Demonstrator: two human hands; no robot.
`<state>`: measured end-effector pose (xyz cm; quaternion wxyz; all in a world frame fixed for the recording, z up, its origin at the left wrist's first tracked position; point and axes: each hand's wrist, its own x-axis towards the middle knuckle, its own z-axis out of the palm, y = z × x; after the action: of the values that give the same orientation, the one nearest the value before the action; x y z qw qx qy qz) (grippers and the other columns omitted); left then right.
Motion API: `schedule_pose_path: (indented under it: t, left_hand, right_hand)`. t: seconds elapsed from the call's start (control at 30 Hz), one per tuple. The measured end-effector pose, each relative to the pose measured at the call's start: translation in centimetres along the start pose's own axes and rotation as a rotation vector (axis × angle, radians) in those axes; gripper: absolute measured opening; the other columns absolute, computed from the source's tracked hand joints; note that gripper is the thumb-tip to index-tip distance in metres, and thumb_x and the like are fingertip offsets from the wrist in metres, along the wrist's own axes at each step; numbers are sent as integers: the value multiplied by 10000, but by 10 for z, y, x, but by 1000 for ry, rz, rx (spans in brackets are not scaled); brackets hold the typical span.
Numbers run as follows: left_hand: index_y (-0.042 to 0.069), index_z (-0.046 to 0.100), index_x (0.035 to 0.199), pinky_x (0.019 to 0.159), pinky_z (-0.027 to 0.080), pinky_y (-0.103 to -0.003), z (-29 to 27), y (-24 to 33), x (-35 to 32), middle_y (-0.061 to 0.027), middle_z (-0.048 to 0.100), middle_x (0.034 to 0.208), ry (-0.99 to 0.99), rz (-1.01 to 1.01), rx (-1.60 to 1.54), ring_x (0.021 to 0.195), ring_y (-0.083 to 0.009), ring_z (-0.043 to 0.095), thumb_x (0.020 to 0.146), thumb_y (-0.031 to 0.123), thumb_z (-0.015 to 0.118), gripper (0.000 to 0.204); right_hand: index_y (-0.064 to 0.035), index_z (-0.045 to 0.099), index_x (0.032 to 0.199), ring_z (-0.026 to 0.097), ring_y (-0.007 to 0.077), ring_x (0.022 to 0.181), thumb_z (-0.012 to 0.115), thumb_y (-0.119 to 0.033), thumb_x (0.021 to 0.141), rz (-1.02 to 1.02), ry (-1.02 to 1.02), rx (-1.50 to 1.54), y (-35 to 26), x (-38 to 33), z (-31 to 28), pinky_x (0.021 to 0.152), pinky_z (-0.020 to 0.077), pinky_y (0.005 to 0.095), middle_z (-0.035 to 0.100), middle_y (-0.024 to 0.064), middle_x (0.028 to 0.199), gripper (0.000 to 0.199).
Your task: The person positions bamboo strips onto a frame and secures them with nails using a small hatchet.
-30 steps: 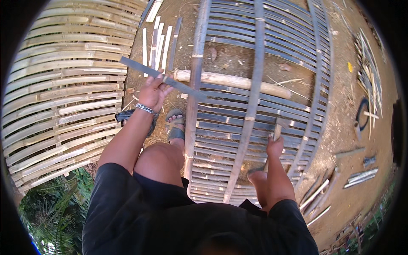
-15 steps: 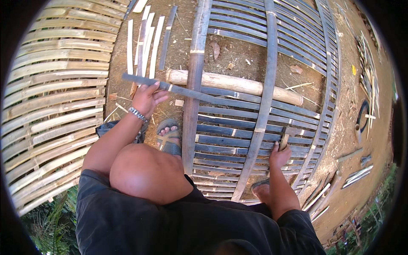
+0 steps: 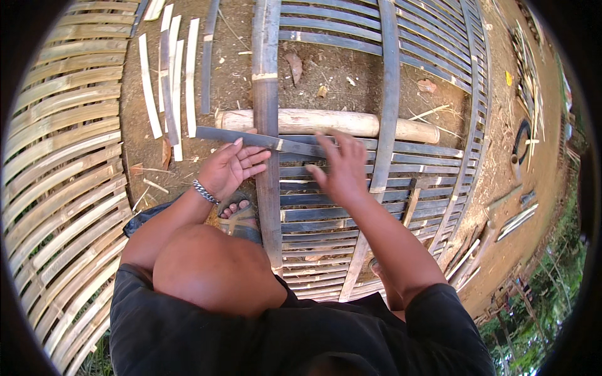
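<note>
My left hand pinches a dark bamboo strip near its left end between thumb and forefinger, the other fingers loose. The strip slants across the left rail of a dark bamboo slat frame, its right part over the slats. My right hand hovers at the strip's right part, thumb and fingers apart; whether the fingertips touch the strip I cannot tell. A hammer with a wooden handle lies on the slats right of my right hand. Just beyond the strip, a thick pale bamboo pole passes under the rails.
Several loose pale strips and dark ones lie on the dirt at the upper left. A lighter bamboo slat panel fills the left side. My sandaled foot stands beside the left rail. A dark coil and cut bamboo pieces lie at the right.
My right hand has let go of the hammer, leaving it on the slats, and moved left to the strip. My left hand has shifted slightly right and nearer with the strip.
</note>
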<state>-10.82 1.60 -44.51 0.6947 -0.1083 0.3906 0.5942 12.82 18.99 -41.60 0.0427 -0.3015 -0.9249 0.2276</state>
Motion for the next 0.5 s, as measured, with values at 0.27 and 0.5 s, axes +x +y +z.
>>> schedule_pose_path:
  t: [0.27, 0.5]
  left_hand:
    - [12, 516, 1381, 1036, 489, -388, -15, 3, -10, -156, 614, 1326, 76, -76, 515, 1248, -237, 586, 1037, 260, 543, 425]
    - [-28, 516, 1356, 931, 503, -283, -20, -25, 8, -95, 660, 1201, 128, 68, 671, 1090, -127, 618, 992, 225, 637, 460]
  right_hand:
    - [-170, 638, 1257, 588, 284, 1015, 732, -75, 818, -88, -48, 162, 9, 25, 29, 946, 409, 438, 634, 61, 1035, 459]
    - [-139, 660, 1226, 596, 340, 1016, 725, -24, 810, 53, -57, 29, 79, 12, -35, 893, 451, 439, 647, 117, 1074, 436]
